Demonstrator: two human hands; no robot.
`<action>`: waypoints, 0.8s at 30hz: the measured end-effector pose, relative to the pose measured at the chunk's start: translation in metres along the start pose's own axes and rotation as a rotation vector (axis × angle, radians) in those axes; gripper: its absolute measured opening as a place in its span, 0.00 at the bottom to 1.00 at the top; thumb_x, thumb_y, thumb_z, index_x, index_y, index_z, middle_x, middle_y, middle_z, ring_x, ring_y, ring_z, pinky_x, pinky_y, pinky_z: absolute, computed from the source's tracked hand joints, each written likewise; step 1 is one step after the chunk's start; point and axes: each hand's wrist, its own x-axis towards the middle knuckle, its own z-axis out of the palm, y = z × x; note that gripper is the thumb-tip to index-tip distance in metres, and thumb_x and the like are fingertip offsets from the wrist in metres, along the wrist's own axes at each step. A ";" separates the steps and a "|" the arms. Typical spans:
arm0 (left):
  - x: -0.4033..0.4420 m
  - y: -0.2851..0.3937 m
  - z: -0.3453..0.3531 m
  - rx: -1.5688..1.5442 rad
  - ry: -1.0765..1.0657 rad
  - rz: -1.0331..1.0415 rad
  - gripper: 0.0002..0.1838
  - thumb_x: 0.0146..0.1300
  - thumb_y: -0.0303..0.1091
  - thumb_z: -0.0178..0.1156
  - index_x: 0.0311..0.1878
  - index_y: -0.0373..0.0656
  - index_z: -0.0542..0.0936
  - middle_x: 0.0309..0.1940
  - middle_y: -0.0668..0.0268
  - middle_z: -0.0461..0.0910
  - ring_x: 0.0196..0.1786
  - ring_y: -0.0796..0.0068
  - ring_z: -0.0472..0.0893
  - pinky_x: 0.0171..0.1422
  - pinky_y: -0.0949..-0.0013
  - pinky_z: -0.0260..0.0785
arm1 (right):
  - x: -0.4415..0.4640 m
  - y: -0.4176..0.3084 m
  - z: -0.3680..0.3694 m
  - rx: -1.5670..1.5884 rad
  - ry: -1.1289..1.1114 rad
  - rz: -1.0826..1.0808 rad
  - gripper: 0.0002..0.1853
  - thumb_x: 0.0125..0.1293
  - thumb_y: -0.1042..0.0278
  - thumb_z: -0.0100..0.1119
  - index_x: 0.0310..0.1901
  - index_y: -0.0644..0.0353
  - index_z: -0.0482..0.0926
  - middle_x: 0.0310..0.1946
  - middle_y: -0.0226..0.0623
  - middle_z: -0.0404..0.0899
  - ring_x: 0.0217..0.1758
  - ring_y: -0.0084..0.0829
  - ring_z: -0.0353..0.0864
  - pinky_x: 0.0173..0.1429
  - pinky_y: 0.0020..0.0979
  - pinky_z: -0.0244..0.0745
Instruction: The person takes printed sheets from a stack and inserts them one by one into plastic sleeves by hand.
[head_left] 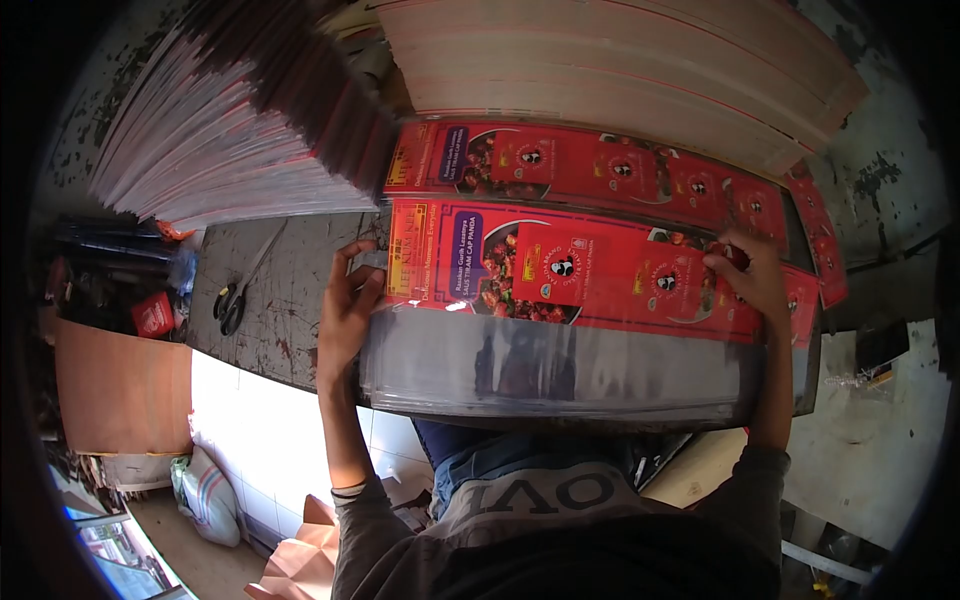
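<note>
A red printed sheet with food pictures and panda logos lies across the worktable before me, on or under clear plastic. My left hand is at its left end, fingers curled at the edge. At the right end my right hand has its fingers bent onto the sheet. Nearer my body, a stack of clear plastic sheets reflects the light. Behind the sheet lies another red printed strip. Whether the plastic and the red sheet are joined cannot be made out.
A tall fanned stack of plastic-edged sheets stands at the back left, and a pale board stack at the back. Black-handled scissors lie on the dark table. A white sack stands on the floor.
</note>
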 end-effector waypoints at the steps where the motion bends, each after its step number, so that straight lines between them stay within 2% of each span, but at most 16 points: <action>1: 0.000 0.001 0.000 -0.003 0.000 -0.004 0.18 0.65 0.23 0.46 0.58 0.35 0.61 0.34 0.59 0.79 0.38 0.79 0.78 0.43 0.77 0.72 | 0.001 -0.001 0.000 0.026 -0.024 0.034 0.13 0.49 0.65 0.68 0.26 0.64 0.75 0.17 0.35 0.70 0.19 0.23 0.66 0.26 0.27 0.61; 9: -0.001 0.002 0.000 0.052 0.004 0.010 0.18 0.65 0.24 0.48 0.58 0.36 0.62 0.34 0.60 0.79 0.38 0.80 0.78 0.42 0.78 0.71 | -0.002 -0.005 0.003 0.103 -0.147 0.128 0.11 0.50 0.66 0.67 0.26 0.64 0.75 0.17 0.35 0.69 0.20 0.25 0.66 0.27 0.28 0.61; 11: 0.000 0.000 -0.001 0.072 0.004 0.015 0.18 0.64 0.24 0.48 0.57 0.36 0.63 0.33 0.61 0.79 0.37 0.81 0.77 0.42 0.78 0.70 | -0.001 -0.005 0.002 0.113 -0.188 0.088 0.12 0.48 0.67 0.66 0.28 0.64 0.74 0.18 0.34 0.69 0.20 0.22 0.65 0.25 0.25 0.60; 14: -0.001 0.003 0.001 0.085 0.027 -0.007 0.18 0.64 0.24 0.49 0.57 0.37 0.63 0.33 0.61 0.79 0.36 0.81 0.77 0.41 0.78 0.69 | -0.001 -0.005 0.002 0.072 -0.145 -0.016 0.12 0.47 0.66 0.68 0.26 0.63 0.75 0.16 0.33 0.68 0.18 0.21 0.65 0.24 0.25 0.60; 17: -0.001 0.001 0.001 0.056 0.035 0.006 0.18 0.64 0.24 0.49 0.57 0.37 0.64 0.32 0.61 0.79 0.36 0.81 0.76 0.40 0.78 0.69 | -0.003 -0.006 0.001 0.070 -0.189 0.045 0.15 0.45 0.62 0.71 0.25 0.62 0.75 0.14 0.32 0.67 0.17 0.24 0.65 0.24 0.28 0.61; 24: -0.001 0.002 0.001 0.136 0.035 0.042 0.18 0.63 0.23 0.48 0.56 0.36 0.64 0.30 0.62 0.79 0.34 0.82 0.76 0.39 0.78 0.68 | -0.005 -0.002 0.003 0.097 -0.206 0.006 0.17 0.43 0.60 0.73 0.23 0.62 0.74 0.13 0.32 0.65 0.17 0.23 0.65 0.23 0.26 0.62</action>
